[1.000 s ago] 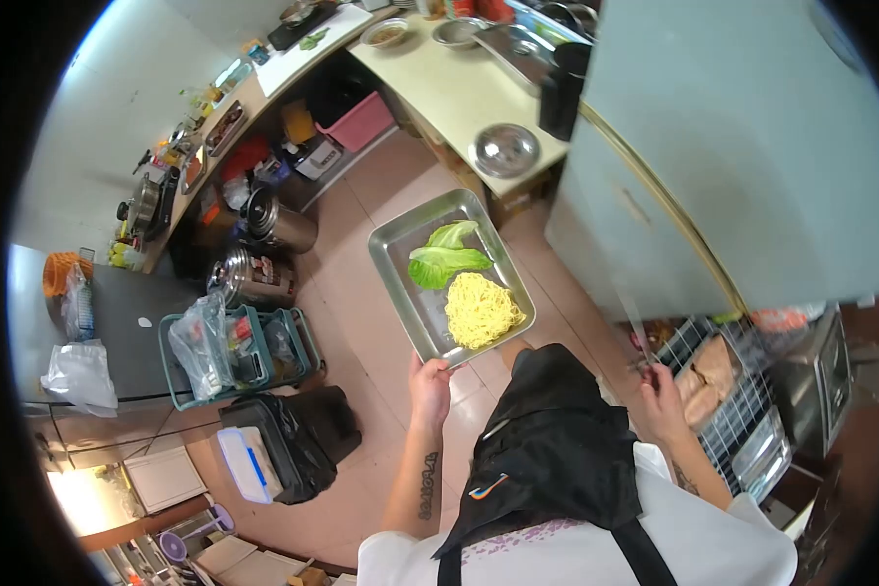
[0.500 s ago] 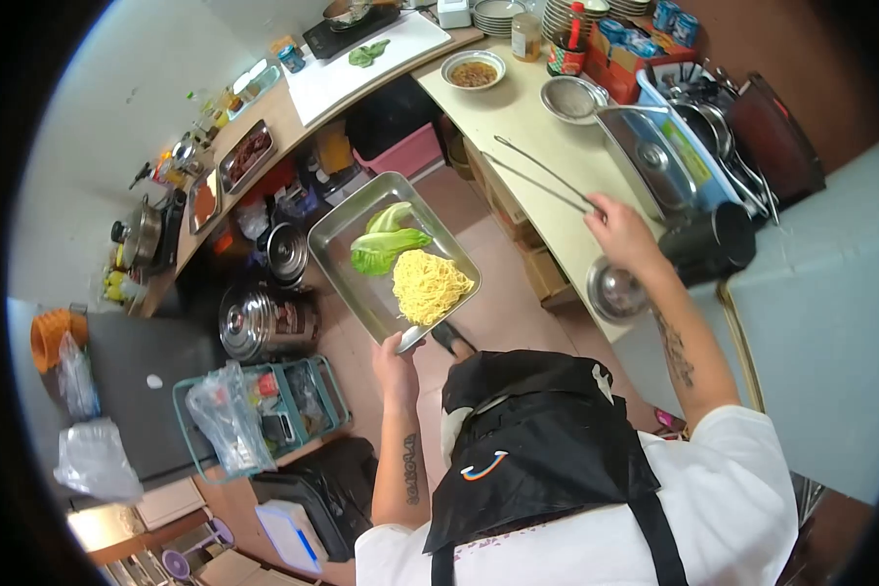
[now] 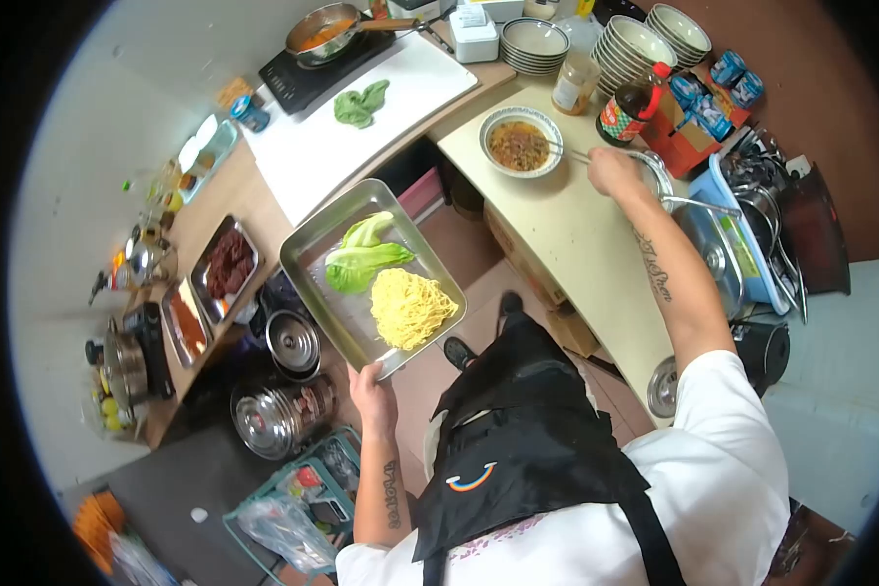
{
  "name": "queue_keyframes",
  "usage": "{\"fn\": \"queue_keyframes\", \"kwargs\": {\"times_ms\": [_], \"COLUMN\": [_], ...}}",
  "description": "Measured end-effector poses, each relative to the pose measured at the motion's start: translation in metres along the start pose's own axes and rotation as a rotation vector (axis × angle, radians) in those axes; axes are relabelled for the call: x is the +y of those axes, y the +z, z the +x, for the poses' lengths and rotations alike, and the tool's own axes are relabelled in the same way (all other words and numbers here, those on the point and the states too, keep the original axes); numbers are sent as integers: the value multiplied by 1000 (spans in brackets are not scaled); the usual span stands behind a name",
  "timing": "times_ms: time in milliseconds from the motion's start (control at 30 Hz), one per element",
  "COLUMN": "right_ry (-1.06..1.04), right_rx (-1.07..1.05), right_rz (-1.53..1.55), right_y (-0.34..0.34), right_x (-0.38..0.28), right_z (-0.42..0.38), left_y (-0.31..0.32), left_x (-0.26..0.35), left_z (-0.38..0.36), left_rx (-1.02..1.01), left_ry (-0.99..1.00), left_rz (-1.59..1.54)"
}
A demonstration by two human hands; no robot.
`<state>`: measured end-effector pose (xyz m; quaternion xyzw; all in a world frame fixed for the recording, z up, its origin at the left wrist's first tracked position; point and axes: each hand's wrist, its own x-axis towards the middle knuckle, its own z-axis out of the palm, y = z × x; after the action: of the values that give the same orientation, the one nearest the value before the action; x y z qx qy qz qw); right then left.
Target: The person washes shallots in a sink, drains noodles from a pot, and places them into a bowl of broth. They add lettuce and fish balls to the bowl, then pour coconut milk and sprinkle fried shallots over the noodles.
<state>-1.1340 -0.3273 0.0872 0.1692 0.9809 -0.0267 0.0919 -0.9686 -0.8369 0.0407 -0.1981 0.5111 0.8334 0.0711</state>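
Note:
My left hand (image 3: pixel 372 396) grips the near corner of a metal tray (image 3: pixel 313 293), held out over the floor. In the tray lie yellow noodles (image 3: pixel 410 309) and green lettuce leaves (image 3: pixel 361 262). My right hand (image 3: pixel 616 175) is closed around metal tongs (image 3: pixel 578 155), whose tips reach to a patterned bowl of brown broth (image 3: pixel 520 146) on the cream counter. Whether the tips touch the broth is hard to tell. Close beside my right hand is a strainer (image 3: pixel 657 178), partly covered by the hand.
A sauce bottle (image 3: pixel 627 114), a jar (image 3: pixel 575 83) and stacked bowls (image 3: pixel 638 49) stand behind the broth bowl. Green leaves (image 3: pixel 360 104) lie on a white board (image 3: pixel 313 156). A pan (image 3: pixel 322 37) sits on the cooktop. A blue dish basket (image 3: pixel 742 230) is at right.
My right hand has moved forward along the counter, bringing the tongs to the broth bowl. My left hand still holds the tray. The view has shifted toward the counters.

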Motion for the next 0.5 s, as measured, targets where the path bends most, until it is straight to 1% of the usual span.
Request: {"fn": "queue_keyframes", "kwargs": {"times_ms": [67, 133, 167, 233, 267, 367, 433, 467, 500], "right_ry": [3, -37, -54, -127, -108, -76, -138, -166, -155], "right_rx": [-87, -192, -176, -13, -35, -91, -86, -16, -25], "right_rz": [-83, -64, -68, 73, 82, 93, 149, 179, 177], "right_y": [9, 18, 14, 22, 30, 36, 30, 37, 32], "right_x": [0, 1, 1, -3, 5, 28, 16, 17, 20], "right_z": [24, 32, 40, 33, 28, 50, 44, 53, 51], "left_y": [0, 19, 37, 53, 53, 100, 124, 134, 146], "left_x": [4, 14, 13, 14, 6, -2, -7, -8, -5], "left_z": [47, 70, 82, 103, 114, 157, 180, 186, 197], "left_rx": [16, 31, 20, 34, 37, 46, 82, 83, 54], "left_ry": [-11, -31, -17, -49, -58, -82, -74, -100, -121], "left_rz": [21, 24, 5, -3, 14, -24, -44, -38, -21]}}
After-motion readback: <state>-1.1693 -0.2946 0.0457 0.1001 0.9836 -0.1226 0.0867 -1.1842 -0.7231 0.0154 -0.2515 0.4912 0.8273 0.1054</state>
